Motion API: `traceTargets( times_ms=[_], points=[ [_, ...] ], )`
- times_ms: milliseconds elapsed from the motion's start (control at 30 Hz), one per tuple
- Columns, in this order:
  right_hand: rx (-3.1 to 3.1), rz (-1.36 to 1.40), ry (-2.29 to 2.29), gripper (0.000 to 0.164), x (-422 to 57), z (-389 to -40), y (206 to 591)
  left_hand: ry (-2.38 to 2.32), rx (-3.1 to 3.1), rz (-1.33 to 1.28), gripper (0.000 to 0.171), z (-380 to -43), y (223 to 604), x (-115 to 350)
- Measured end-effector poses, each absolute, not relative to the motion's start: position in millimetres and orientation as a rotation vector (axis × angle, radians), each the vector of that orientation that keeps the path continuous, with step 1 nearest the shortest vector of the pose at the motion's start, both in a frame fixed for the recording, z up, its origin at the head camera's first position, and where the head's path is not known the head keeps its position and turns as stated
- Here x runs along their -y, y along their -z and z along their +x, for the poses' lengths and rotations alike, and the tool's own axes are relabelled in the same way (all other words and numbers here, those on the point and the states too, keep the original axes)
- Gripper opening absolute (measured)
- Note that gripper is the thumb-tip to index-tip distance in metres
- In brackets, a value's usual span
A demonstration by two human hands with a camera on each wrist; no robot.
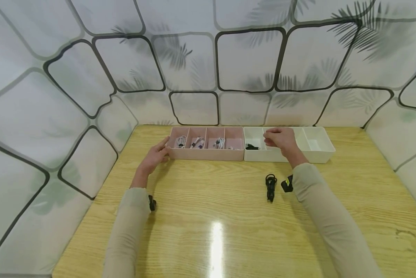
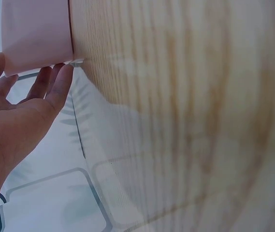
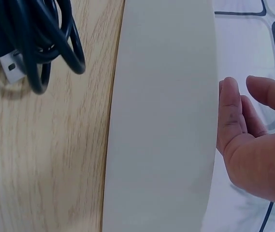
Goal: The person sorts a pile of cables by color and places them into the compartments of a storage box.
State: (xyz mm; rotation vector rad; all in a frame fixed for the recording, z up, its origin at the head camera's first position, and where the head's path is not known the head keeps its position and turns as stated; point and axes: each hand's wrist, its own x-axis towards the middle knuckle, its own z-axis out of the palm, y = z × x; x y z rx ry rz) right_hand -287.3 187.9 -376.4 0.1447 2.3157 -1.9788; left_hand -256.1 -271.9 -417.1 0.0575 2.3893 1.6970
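Note:
A long pink divided box (image 1: 208,154) stands at the back of the table with coiled white cables (image 1: 219,143) in its compartments. My left hand (image 1: 156,154) touches its left end, fingertips against the end wall in the left wrist view. End to end with it on the right is a white divided box (image 1: 319,156), with a black cable (image 1: 252,147) in its leftmost compartment. Over the white box hovers my right hand (image 1: 281,139), thumb apart from the fingers in the right wrist view and nothing seen between them. A bundled black cable (image 1: 270,187) lies in front of the white box.
Both boxes stand close to the patterned cloth wall (image 1: 194,108) behind the wooden table (image 1: 194,204). A similar cloth side (image 1: 100,150) rises along the table's left edge. In the right wrist view the bundled cable shows a light USB plug (image 3: 11,67).

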Motion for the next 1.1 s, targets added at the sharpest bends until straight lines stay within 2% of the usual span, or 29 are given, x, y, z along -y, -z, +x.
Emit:
traceTargets(
  times_ms=[367,1100],
  points=[
    [-2.266,0.113,2.016,0.041,-187,-288,377,-1.700,-2.389,0.071,0.056,-253,412,270],
    [-2.189,0.049,1.923,0.059,-195,-268,378,-1.687,-2.400,0.062,0.056,-256,416,272]
  ],
)
